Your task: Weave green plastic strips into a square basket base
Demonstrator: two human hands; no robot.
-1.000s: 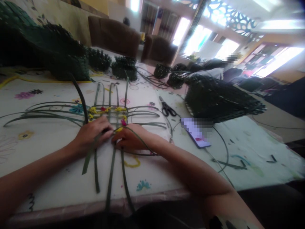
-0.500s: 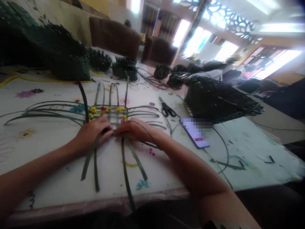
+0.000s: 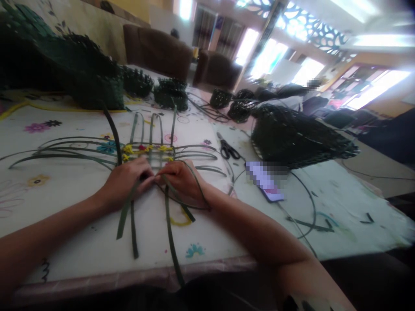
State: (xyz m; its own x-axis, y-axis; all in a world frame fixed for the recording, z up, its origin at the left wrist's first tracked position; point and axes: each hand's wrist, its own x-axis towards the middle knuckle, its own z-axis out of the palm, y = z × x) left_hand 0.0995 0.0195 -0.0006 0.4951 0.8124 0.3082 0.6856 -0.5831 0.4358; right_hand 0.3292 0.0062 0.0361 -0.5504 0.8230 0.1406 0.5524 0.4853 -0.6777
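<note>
A loose lattice of dark green strips (image 3: pixel 171 242) lies on the floral tablecloth (image 3: pixel 74 242), its ends fanning out on all sides. My left hand (image 3: pixel 131 177) rests at the near edge of the lattice, fingers closed on a green strip that hangs down toward me. Beside it, almost touching, my right hand (image 3: pixel 181 177) pinches a green strip, which loops back over the wrist. The exact grip of the fingertips is blurred. Yellow and red flowers printed on the cloth show through the gaps between the strips.
Black-handled scissors (image 3: pixel 228 149) and a phone (image 3: pixel 266 183) lie to the right. Behind them sits a large dark woven basket (image 3: pixel 298 134). Smaller woven baskets (image 3: pixel 170 95) stand at the back, and a big dark green woven piece (image 3: pixel 87 73) fills the back left.
My right hand has turned slightly, and the strip it pinches now bends in a wider loop over the wrist. A strip end below that hand has shifted upward. My left hand stays nearly in place.
</note>
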